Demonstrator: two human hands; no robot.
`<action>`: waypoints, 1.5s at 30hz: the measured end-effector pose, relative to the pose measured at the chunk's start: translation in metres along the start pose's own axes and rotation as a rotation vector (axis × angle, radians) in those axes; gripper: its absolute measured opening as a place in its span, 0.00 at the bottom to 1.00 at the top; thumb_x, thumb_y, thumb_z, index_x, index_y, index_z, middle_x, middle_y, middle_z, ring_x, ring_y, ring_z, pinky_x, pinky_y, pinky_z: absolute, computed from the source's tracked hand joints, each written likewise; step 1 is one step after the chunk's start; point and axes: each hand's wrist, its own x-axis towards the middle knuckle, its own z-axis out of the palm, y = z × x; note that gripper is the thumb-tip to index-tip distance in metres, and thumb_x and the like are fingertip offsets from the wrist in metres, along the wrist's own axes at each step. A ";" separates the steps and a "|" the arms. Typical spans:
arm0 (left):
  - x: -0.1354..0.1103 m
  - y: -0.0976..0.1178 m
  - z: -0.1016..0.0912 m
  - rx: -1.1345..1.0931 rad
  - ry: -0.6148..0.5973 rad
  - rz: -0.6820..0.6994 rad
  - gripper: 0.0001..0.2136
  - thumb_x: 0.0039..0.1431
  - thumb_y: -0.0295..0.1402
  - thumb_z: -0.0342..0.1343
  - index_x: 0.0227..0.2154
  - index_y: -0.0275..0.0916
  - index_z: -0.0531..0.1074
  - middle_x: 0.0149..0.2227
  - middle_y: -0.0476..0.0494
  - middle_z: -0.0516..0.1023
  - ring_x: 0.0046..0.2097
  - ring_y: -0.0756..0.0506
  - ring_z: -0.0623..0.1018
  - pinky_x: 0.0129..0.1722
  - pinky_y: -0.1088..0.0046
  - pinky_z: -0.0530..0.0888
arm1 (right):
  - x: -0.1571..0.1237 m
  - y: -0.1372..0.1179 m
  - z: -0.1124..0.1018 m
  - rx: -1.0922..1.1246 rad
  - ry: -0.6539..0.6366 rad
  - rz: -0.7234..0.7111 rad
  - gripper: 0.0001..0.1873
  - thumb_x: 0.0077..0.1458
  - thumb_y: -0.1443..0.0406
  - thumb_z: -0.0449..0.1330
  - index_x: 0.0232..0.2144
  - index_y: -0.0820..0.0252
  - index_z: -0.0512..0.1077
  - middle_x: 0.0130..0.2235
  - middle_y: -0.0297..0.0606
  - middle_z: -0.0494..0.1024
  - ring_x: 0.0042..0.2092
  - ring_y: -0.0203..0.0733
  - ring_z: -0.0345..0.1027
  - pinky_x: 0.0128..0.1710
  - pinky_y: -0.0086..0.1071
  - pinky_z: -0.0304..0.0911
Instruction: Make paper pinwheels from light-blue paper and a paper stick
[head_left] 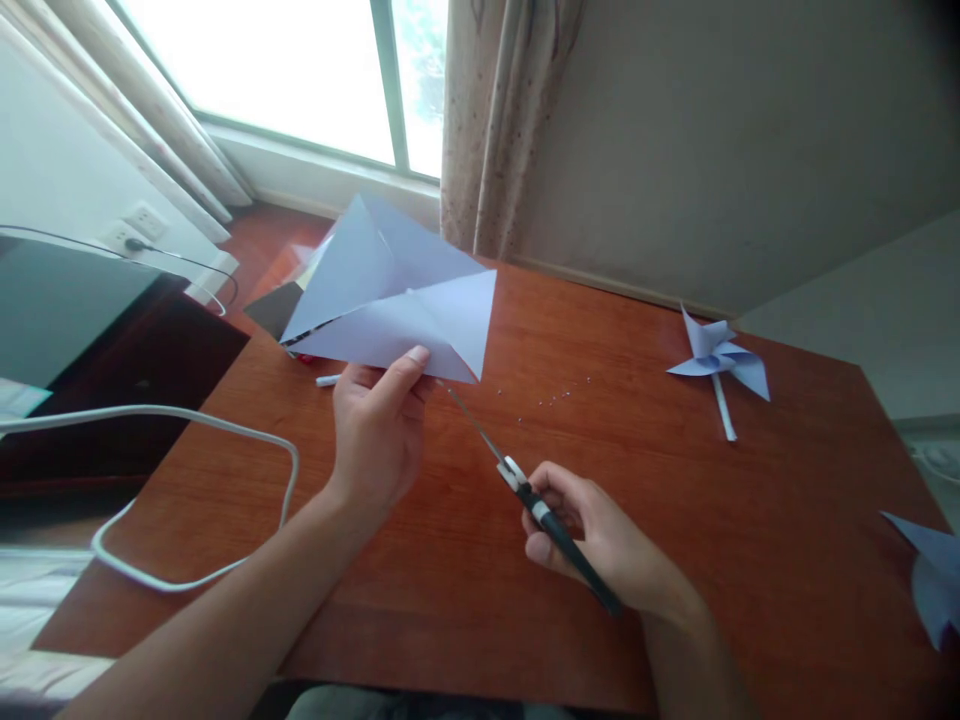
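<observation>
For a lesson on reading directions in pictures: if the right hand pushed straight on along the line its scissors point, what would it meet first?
Probably the lower edge of the blue paper, close by the thumb of the left hand. The tips of the scissors look almost there, though depth is unclear.

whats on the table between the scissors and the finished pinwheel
Head view: only a scatter of tiny pale specks on the otherwise bare wooden table, between the scissors in the right hand and the pinwheel.
</observation>
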 end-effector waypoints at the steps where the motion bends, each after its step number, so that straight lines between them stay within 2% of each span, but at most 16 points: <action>1: 0.002 0.001 0.000 0.009 0.027 0.009 0.05 0.51 0.23 0.65 0.28 0.37 0.76 0.32 0.50 0.79 0.33 0.52 0.76 0.33 0.78 0.74 | -0.001 0.000 -0.001 -0.005 -0.017 0.000 0.26 0.47 0.50 0.73 0.37 0.59 0.66 0.32 0.31 0.69 0.32 0.35 0.58 0.32 0.30 0.55; 6: 0.005 -0.002 -0.003 0.091 0.071 0.018 0.04 0.50 0.25 0.66 0.28 0.36 0.77 0.30 0.50 0.78 0.32 0.52 0.75 0.31 0.79 0.72 | -0.007 0.001 -0.006 0.095 -0.127 -0.101 0.29 0.49 0.45 0.69 0.38 0.59 0.66 0.32 0.33 0.70 0.32 0.36 0.61 0.32 0.30 0.57; 9: -0.001 -0.006 -0.005 0.202 0.005 0.005 0.05 0.52 0.27 0.66 0.32 0.37 0.79 0.34 0.48 0.81 0.36 0.49 0.77 0.36 0.76 0.74 | -0.007 0.000 -0.008 0.190 -0.108 -0.189 0.32 0.49 0.40 0.67 0.40 0.59 0.65 0.31 0.33 0.70 0.31 0.37 0.63 0.32 0.31 0.59; 11: -0.007 -0.008 -0.006 0.276 -0.049 -0.004 0.06 0.53 0.29 0.67 0.34 0.37 0.79 0.38 0.46 0.83 0.40 0.46 0.79 0.42 0.73 0.75 | -0.006 0.000 -0.010 0.202 -0.077 -0.208 0.31 0.52 0.40 0.64 0.40 0.59 0.64 0.30 0.34 0.70 0.30 0.37 0.65 0.32 0.31 0.60; 15: -0.013 -0.008 -0.006 0.367 -0.084 -0.016 0.08 0.51 0.31 0.67 0.34 0.37 0.77 0.39 0.44 0.84 0.44 0.42 0.80 0.46 0.69 0.75 | -0.003 0.000 -0.011 0.183 -0.048 -0.158 0.29 0.54 0.41 0.63 0.39 0.59 0.63 0.31 0.34 0.69 0.30 0.37 0.66 0.31 0.31 0.61; 19: -0.011 -0.007 -0.007 0.349 -0.062 -0.032 0.09 0.50 0.31 0.68 0.34 0.36 0.78 0.38 0.44 0.84 0.42 0.43 0.80 0.45 0.68 0.75 | -0.002 -0.001 -0.010 0.174 -0.076 -0.127 0.31 0.52 0.40 0.63 0.39 0.60 0.63 0.30 0.34 0.69 0.29 0.37 0.66 0.31 0.31 0.61; 24: -0.009 -0.007 -0.008 0.355 -0.012 -0.040 0.06 0.49 0.32 0.68 0.28 0.37 0.78 0.31 0.47 0.82 0.39 0.43 0.80 0.40 0.70 0.75 | -0.001 0.000 -0.008 0.162 -0.075 -0.085 0.30 0.52 0.40 0.64 0.38 0.59 0.64 0.29 0.33 0.69 0.30 0.37 0.67 0.31 0.31 0.62; 30: -0.007 -0.005 -0.006 0.318 -0.013 -0.044 0.04 0.49 0.29 0.67 0.28 0.40 0.78 0.32 0.50 0.81 0.35 0.47 0.77 0.39 0.71 0.73 | 0.001 0.004 -0.008 0.180 -0.087 -0.062 0.30 0.51 0.41 0.66 0.37 0.59 0.64 0.29 0.32 0.69 0.29 0.37 0.68 0.30 0.30 0.63; 37: -0.006 -0.002 0.001 0.214 -0.015 -0.067 0.04 0.47 0.25 0.64 0.25 0.39 0.77 0.27 0.53 0.78 0.30 0.50 0.74 0.36 0.74 0.71 | 0.000 0.002 -0.008 0.174 -0.092 -0.051 0.29 0.51 0.42 0.67 0.35 0.59 0.63 0.29 0.32 0.69 0.29 0.36 0.68 0.29 0.29 0.62; 45: -0.006 -0.003 -0.002 0.312 -0.016 -0.101 0.06 0.46 0.27 0.65 0.20 0.39 0.74 0.24 0.52 0.76 0.29 0.49 0.74 0.35 0.72 0.70 | 0.001 0.000 -0.008 0.138 -0.047 -0.037 0.30 0.50 0.41 0.66 0.34 0.58 0.63 0.29 0.32 0.70 0.29 0.36 0.69 0.29 0.30 0.62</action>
